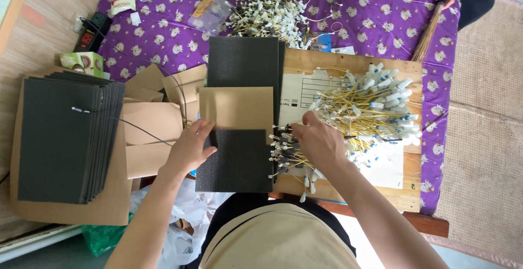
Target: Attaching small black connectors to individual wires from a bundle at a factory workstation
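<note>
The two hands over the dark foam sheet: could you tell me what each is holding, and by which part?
The left hand rests flat on the foam sheet's left edge. The right hand pinches yellow wires near their ends beside the foam's right edge.

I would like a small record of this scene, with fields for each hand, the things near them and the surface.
left hand: left hand rests flat on the left edge of the black foam sheet
right hand: right hand, fingers bent on the yellow wires with white plugs
on the foam: brown card
surface: wooden board on a purple patterned cloth
left side: stack of dark foam sheets
</note>
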